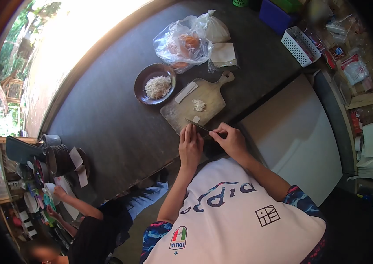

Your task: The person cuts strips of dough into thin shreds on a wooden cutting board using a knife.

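Observation:
My right hand (230, 140) is closed around a thin knife (199, 126), its blade pointing left across the near edge of a wooden cutting board (215, 92). Beside the blade, my left hand (191, 143) has its fingers pressed together at the board's edge; whatever lies under them is hidden. A small white piece (196, 119) lies just beyond the blade. Farther up the board are a little pile of pale cut shreds (198, 105) and white flat strips (186, 93). A brown bowl (139, 93) holding a heap of pale shreds (158, 87) stands to the board's left.
Behind the board lie a clear plastic bag with orange contents (182, 44), a tied whitish bag (215, 28) and a packet (224, 55). A white basket (301, 46) stands at the right. Another person (89, 229) works at lower left, near stacked dishes (58, 158).

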A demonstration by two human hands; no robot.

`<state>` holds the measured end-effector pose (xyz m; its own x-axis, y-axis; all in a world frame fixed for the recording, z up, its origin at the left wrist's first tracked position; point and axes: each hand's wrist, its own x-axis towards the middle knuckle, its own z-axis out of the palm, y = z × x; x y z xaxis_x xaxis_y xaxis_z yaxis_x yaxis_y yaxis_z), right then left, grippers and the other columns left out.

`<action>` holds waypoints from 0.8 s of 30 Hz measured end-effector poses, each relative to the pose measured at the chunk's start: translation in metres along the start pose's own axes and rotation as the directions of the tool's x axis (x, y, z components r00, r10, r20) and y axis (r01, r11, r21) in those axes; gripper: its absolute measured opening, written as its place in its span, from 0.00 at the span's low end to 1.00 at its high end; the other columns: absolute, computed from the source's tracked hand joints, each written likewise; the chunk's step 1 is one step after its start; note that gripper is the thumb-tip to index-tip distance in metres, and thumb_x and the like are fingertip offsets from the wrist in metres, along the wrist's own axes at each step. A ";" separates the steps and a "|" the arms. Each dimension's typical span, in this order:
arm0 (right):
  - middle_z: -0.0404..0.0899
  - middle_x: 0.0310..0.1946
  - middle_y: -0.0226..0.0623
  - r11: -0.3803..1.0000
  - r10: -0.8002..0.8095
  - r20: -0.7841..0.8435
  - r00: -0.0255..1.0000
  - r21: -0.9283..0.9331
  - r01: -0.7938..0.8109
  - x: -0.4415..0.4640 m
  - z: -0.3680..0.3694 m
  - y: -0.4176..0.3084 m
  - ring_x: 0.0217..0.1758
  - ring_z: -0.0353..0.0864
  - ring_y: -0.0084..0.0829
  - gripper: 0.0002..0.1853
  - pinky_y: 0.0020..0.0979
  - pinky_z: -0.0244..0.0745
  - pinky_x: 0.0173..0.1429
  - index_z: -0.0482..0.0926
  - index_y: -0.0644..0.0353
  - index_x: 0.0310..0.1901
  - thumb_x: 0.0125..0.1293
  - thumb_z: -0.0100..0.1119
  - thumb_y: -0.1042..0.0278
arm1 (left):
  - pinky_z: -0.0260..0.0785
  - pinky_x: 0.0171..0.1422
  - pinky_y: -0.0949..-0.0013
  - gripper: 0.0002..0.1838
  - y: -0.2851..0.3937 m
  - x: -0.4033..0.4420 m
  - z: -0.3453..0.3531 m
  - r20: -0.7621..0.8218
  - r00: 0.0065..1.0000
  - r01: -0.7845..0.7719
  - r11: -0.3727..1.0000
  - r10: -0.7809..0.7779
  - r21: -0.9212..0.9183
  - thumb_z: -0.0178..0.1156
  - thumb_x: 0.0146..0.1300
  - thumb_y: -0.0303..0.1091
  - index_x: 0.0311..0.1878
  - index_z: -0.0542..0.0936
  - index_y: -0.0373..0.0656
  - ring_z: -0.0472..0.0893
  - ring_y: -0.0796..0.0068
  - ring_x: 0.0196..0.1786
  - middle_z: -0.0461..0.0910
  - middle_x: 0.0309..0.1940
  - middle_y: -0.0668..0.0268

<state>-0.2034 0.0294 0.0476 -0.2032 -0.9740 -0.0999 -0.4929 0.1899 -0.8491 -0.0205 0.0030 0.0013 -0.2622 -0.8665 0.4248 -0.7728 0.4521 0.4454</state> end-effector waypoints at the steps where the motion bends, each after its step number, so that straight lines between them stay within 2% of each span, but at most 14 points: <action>1: 0.93 0.35 0.38 1.000 0.020 0.009 1.000 -0.021 -0.020 -0.005 -0.004 0.002 0.41 0.94 0.47 0.17 0.44 0.83 0.41 0.85 0.55 0.40 0.73 0.75 0.49 | 0.76 0.75 0.50 0.22 0.000 -0.001 0.001 -0.001 1.000 -0.001 1.000 0.001 -0.003 0.66 0.70 0.26 0.65 0.83 0.28 0.78 0.47 0.71 0.79 0.67 0.51; 4: 0.93 0.35 0.38 0.999 0.047 0.021 0.999 -0.008 -0.047 -0.011 -0.009 0.012 0.41 0.93 0.48 0.17 0.44 0.83 0.41 0.85 0.55 0.41 0.73 0.75 0.49 | 0.76 0.75 0.50 0.22 -0.001 -0.001 0.002 -0.002 1.000 0.001 1.000 -0.001 -0.003 0.66 0.70 0.26 0.65 0.83 0.27 0.78 0.47 0.71 0.79 0.68 0.51; 7: 0.93 0.34 0.37 1.000 -0.022 -0.046 0.999 0.020 0.023 -0.003 0.006 0.009 0.41 0.93 0.48 0.17 0.44 0.83 0.42 0.85 0.55 0.41 0.73 0.75 0.49 | 0.76 0.75 0.50 0.22 0.000 -0.001 0.001 -0.002 1.000 -0.004 1.000 0.004 -0.009 0.66 0.70 0.26 0.66 0.83 0.28 0.78 0.46 0.71 0.79 0.68 0.51; 10: 0.93 0.35 0.37 0.999 -0.034 -0.025 0.999 0.039 0.035 0.007 0.009 0.000 0.42 0.94 0.48 0.16 0.44 0.83 0.42 0.86 0.54 0.41 0.73 0.75 0.49 | 0.76 0.75 0.50 0.22 -0.001 -0.001 0.000 0.002 1.000 -0.010 1.000 0.010 -0.006 0.66 0.71 0.26 0.65 0.83 0.28 0.78 0.46 0.71 0.79 0.68 0.51; 16: 0.93 0.35 0.38 0.998 0.045 0.004 0.999 -0.040 -0.045 -0.013 -0.010 0.006 0.42 0.94 0.48 0.17 0.44 0.83 0.42 0.86 0.55 0.41 0.73 0.74 0.49 | 0.76 0.74 0.51 0.21 -0.001 -0.002 0.000 0.001 1.000 0.000 1.000 0.000 -0.031 0.65 0.72 0.26 0.65 0.83 0.27 0.78 0.46 0.71 0.79 0.68 0.51; 22: 0.93 0.35 0.37 0.998 -0.049 -0.026 0.998 0.027 0.050 0.007 0.011 0.003 0.41 0.94 0.46 0.17 0.44 0.83 0.42 0.86 0.54 0.41 0.73 0.74 0.49 | 0.76 0.74 0.52 0.21 0.001 0.000 -0.003 0.004 1.000 -0.011 1.000 0.011 -0.012 0.66 0.72 0.26 0.65 0.83 0.27 0.79 0.47 0.71 0.79 0.68 0.51; 24: 0.93 0.35 0.37 1.000 -0.023 -0.010 1.000 0.013 0.023 0.001 0.004 -0.002 0.41 0.94 0.47 0.17 0.44 0.83 0.42 0.86 0.54 0.41 0.73 0.75 0.49 | 0.76 0.74 0.52 0.22 -0.002 -0.002 -0.003 0.011 1.000 -0.016 1.000 0.016 -0.011 0.66 0.71 0.26 0.66 0.83 0.27 0.78 0.47 0.71 0.79 0.68 0.51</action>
<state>-0.1990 0.0272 0.0470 -0.2005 -0.9768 -0.0754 -0.4867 0.1661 -0.8576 -0.0171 0.0045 0.0018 -0.2804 -0.8614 0.4234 -0.7622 0.4680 0.4473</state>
